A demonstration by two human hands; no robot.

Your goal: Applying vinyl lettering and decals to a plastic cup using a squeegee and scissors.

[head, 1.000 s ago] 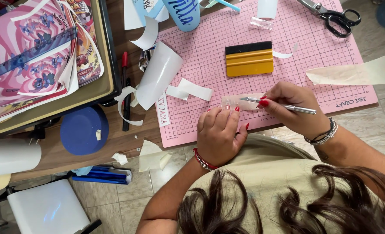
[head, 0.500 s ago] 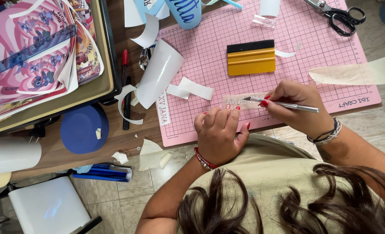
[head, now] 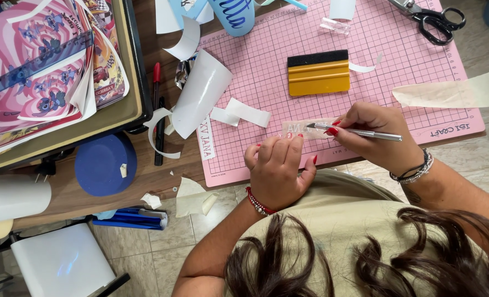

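A pink gridded cutting mat lies on a wooden table. On its near edge rests a small clear strip with pale letters. My left hand presses its fingertips on the strip's near side. My right hand holds a thin silver craft knife like a pen, its tip on the strip. A yellow squeegee with a black edge sits on the mat beyond the hands.
Black scissors lie at the mat's far right. Curled white backing paper and scraps lie left of the mat, beside a red pen and black pen. Printed pink sheets fill a tray at left; a blue round lid sits below it.
The view shifted slightly. My right hand and the knife moved a little along the strip; my left hand stays pressed on it.
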